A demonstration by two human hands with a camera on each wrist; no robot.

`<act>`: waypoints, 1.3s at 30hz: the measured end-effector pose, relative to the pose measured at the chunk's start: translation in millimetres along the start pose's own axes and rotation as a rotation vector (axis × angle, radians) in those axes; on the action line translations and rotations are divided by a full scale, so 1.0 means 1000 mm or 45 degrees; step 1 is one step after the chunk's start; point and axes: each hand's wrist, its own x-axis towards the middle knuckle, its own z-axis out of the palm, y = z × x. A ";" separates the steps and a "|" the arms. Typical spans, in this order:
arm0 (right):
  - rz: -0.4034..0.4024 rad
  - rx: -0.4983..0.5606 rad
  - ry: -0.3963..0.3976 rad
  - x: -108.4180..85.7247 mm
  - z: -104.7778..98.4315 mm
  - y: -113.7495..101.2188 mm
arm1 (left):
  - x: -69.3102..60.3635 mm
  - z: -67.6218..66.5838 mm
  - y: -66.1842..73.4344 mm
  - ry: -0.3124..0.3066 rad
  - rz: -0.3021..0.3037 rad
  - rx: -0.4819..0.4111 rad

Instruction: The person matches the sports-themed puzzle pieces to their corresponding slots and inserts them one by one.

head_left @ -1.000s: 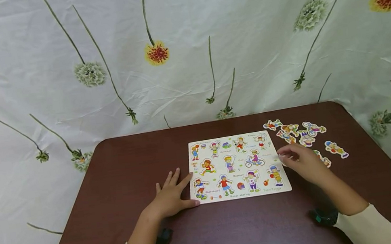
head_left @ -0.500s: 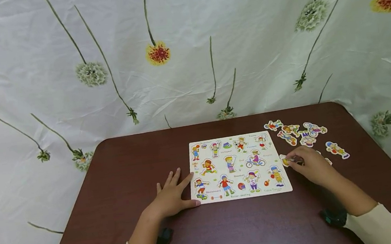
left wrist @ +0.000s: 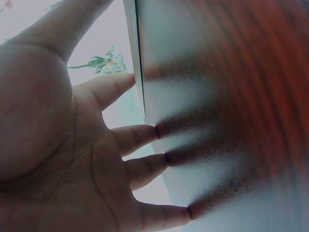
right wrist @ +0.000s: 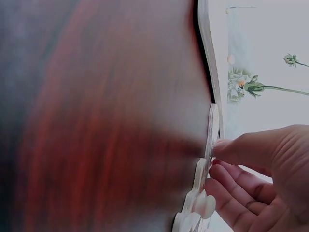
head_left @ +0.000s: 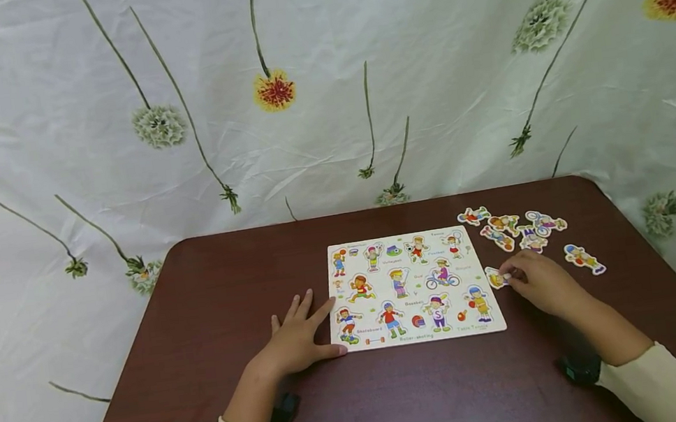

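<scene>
The puzzle piece (head_left: 494, 278) lay just beside the board (head_left: 382, 286), at its three o'clock. My right hand (head_left: 540, 283) pinched it, forearm running back toward four o'clock. My left hand (head_left: 294, 338) lay spread at nine o'clock, thumb and index touching the board's edge.

Pale, creased floral cloth (head_left: 329, 135) rises behind the dark red-brown tabletop (head_left: 210, 304) (head view; clock positions from its centre), filling the field from 9 through 12 to 3 o'clock. The print bears slender stems (head_left: 369, 108), with yellow-and-red flower heads (head_left: 275, 90) at 11 and 2 o'clock among others, and whitish, puff-like blooms (head_left: 159, 126) at 10, 2 and 3. Rounded far corners of the tabletop lie near 9 and 3. Light is brighter toward 9, dimmer and greener toward 3; a soft sheen (head_left: 398, 393) lies at 6 o'clock.
</scene>
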 end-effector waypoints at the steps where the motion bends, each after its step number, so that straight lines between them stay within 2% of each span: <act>1: 0.000 -0.009 -0.003 0.001 0.000 0.000 | 0.000 0.000 0.000 0.000 -0.001 0.001; 6: -0.007 -0.031 -0.030 0.003 -0.001 0.001 | -0.002 -0.001 0.002 -0.003 -0.003 -0.005; 17: -0.008 -0.029 -0.018 0.002 -0.001 -0.001 | -0.002 -0.001 0.002 0.002 0.001 -0.001; 29: -0.064 -0.002 0.118 0.001 -0.001 -0.007 | -0.001 -0.001 0.002 0.003 0.002 -0.020; 39: -0.045 0.048 0.130 0.007 0.006 -0.023 | 0.001 0.000 0.001 -0.001 0.003 -0.025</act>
